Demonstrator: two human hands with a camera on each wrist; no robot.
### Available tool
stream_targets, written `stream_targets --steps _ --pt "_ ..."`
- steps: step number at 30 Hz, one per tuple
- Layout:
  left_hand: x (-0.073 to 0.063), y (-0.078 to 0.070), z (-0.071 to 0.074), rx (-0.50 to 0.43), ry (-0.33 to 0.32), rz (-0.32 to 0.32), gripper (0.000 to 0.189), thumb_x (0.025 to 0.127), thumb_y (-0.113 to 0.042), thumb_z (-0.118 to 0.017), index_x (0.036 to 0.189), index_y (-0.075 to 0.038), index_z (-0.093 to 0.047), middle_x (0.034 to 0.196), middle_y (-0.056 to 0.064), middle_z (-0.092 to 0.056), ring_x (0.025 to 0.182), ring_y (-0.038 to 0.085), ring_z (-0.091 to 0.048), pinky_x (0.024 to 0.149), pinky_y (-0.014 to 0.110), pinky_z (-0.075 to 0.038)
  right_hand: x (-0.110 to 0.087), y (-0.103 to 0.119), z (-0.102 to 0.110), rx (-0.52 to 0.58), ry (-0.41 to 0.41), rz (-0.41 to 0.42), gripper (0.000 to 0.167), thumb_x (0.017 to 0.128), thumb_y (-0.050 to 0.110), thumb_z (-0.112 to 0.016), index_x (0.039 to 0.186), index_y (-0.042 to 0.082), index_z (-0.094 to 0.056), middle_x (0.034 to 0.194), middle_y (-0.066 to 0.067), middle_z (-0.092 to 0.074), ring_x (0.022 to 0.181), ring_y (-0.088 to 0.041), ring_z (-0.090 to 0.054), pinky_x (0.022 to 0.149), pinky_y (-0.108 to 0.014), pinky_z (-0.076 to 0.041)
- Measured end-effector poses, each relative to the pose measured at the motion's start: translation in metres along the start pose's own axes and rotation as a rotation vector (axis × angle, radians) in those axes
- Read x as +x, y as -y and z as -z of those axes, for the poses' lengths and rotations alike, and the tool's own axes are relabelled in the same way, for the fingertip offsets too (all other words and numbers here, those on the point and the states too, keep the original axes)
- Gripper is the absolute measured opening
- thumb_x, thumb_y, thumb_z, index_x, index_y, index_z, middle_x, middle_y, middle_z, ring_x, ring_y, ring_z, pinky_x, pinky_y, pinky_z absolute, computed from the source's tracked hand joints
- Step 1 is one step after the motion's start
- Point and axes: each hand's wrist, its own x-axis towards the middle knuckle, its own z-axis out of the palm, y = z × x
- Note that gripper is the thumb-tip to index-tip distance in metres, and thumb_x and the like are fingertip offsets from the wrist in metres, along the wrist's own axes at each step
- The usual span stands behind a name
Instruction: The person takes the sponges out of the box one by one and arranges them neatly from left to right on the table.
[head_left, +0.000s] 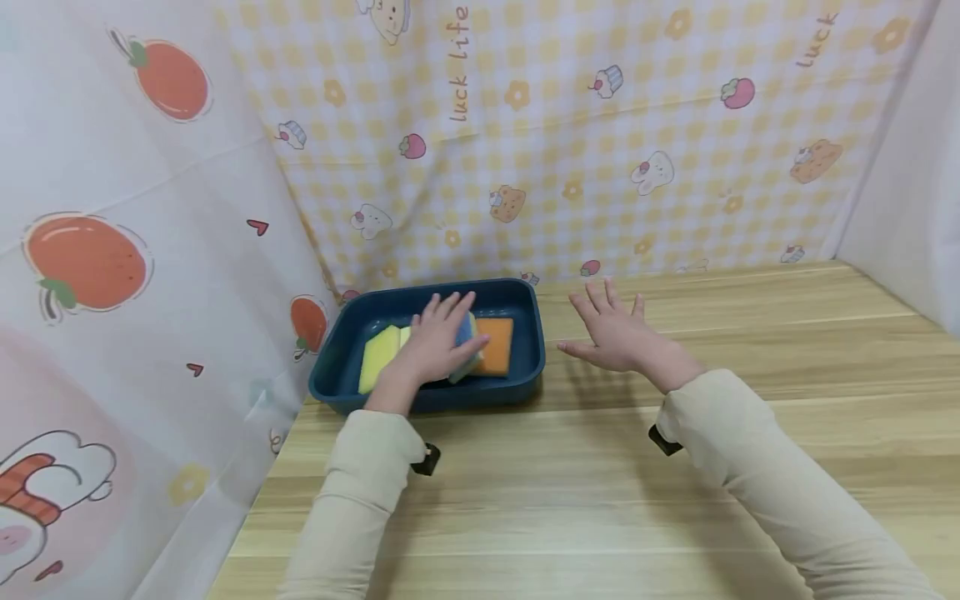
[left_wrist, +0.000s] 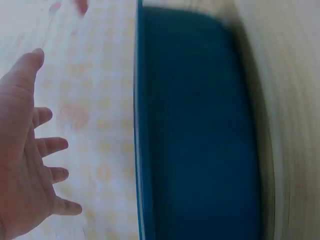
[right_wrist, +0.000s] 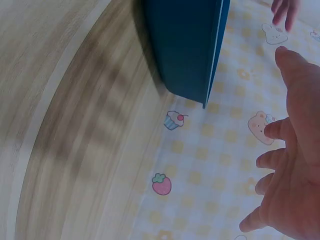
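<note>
You are holding your left hand over the blue bin, palm turning downward, fingers spreading apart and gripping nothing. Your right hand is hovering above the tabletop, well apart from the left one; its fingers are also fanning out, released from any object.

The bin is sitting beneath your left hand and just to the left of your right hand. Inside it, the yellow sponge is lying to the left of your left hand, and a pale yellow piece is peeking out right beside that hand, mostly hiding behind it. A blue-and-green sponge is tilting under your left thumb, which is partly covering it from the head view. The orange sponge is lying to the right of that thumb, between your two hands.

Your cream sleeves are ending at the wrists, and a small black device is showing under the left cuff, with a matching one under the right. Beyond both hands, a yellow-checked cloth is hanging behind the bin; to the left of your left hand, a white cloth with orange fruit prints is draping down.
</note>
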Motion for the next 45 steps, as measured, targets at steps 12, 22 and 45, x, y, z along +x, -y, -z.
stream_targets --steps 12,22,45 --pt "-0.064 0.123 0.025 -0.202 -0.193 0.136 0.067 0.090 -0.034 -0.049 0.141 0.000 -0.023 0.142 0.027 -0.022 0.130 0.043 -0.015 0.101 0.057 -0.014 0.020 0.014 -0.006 -0.013 -0.005 -0.012 0.080 0.087 0.053 -0.045 0.144 0.005 -0.016 0.147 -0.024 -0.001 0.131 -0.042 0.012 0.091 -0.071 0.003" --pt "-0.098 0.158 0.010 -0.550 -0.182 0.371 0.065 0.093 -0.016 -0.045 0.145 -0.005 -0.008 0.145 0.025 -0.013 0.126 0.048 -0.021 0.097 0.055 -0.026 0.044 0.050 -0.003 -0.015 0.026 0.014 0.080 0.086 0.055 -0.044 0.145 0.008 -0.016 0.147 -0.023 -0.006 0.132 -0.043 0.005 0.095 -0.068 -0.006" --pt "-0.111 0.180 -0.025 -0.889 -0.238 0.420 0.059 0.090 -0.001 -0.039 0.144 -0.008 -0.019 0.145 0.018 -0.018 0.104 0.017 -0.041 0.064 0.022 -0.047 0.147 0.159 -0.023 0.129 0.130 -0.049 0.047 0.085 0.043 -0.054 0.120 0.011 -0.052 0.134 -0.016 -0.037 0.119 -0.038 -0.033 0.088 -0.044 -0.038"
